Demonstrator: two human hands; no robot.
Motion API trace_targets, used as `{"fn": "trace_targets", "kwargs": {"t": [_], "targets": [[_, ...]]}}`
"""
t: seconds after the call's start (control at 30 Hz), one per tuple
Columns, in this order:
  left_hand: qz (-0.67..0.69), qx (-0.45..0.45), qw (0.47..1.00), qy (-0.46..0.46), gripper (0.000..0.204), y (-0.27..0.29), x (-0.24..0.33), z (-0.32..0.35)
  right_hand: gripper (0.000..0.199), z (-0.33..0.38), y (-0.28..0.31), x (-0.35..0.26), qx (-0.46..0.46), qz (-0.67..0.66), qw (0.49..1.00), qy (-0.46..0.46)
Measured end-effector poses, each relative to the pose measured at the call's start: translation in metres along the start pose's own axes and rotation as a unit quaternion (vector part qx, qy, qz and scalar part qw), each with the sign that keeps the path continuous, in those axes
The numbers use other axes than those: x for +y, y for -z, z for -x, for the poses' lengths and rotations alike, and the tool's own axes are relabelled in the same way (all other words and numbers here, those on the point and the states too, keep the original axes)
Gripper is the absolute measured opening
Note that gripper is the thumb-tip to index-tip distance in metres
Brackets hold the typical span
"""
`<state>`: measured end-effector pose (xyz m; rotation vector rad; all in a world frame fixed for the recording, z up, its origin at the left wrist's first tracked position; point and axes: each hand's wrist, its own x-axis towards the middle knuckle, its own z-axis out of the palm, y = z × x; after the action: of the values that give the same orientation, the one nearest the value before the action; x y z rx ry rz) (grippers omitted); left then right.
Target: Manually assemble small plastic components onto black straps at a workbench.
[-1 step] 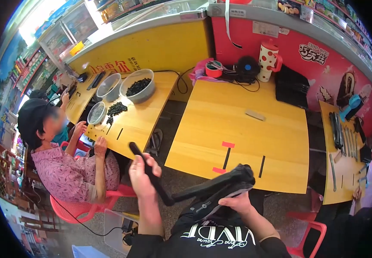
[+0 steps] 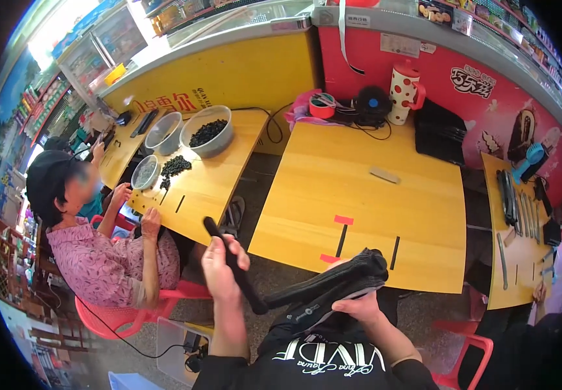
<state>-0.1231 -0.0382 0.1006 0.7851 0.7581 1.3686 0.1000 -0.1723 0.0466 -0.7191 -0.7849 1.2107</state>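
Note:
My left hand (image 2: 219,270), left of my lap, is closed around a long, soft-looking black strip (image 2: 250,291). One end sticks up past my fingers. Below my hand the strip bends sharply and runs right to a thick bundle of black strips (image 2: 352,273). My right hand (image 2: 357,307) clasps this bundle from below, thumb on its near side, partly hiding it. The bundle lies tilted above my lap, in front of the near edge of the yellow table (image 2: 307,175).
On the table are red and black tape marks (image 2: 344,220), a small grey bar (image 2: 384,175), a fan (image 2: 372,102) and a spotted tumbler (image 2: 403,92). At left a person (image 2: 99,260) sits by tubs of black pieces (image 2: 208,133). A side table (image 2: 502,227) with strips stands right.
My left hand has shifted slightly right, carrying the upper end of the strip with it. The bundle and my right hand stay nearly in place.

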Motion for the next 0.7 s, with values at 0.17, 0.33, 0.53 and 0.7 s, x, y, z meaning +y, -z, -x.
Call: {"fn": "trace_targets", "kwargs": {"t": [0.17, 0.33, 0.53, 0.7], "targets": [[-0.048, -0.001, 0.996, 0.074, 0.028, 0.0, -0.051, 0.027, 0.063, -0.014, 0.003, -0.017, -0.151, 0.03, 0.984, 0.09], [0.009, 0.037, 0.988, 0.152, 0.032, 0.011, -0.082, 0.03, 0.065, -0.012, 0.002, -0.01, -0.203, -0.176, 0.963, -0.001], [-0.003, 0.082, 0.996, 0.034, 0.033, 0.021, -0.063, 0.013, 0.066, -0.009, 0.009, -0.009, -0.135, -0.15, 0.977, 0.066], [0.059, 0.105, 0.991, 0.051, 0.024, 0.073, -0.031, -0.022, 0.068, -0.009, 0.026, -0.037, -0.16, -0.215, 0.953, 0.142]]}}
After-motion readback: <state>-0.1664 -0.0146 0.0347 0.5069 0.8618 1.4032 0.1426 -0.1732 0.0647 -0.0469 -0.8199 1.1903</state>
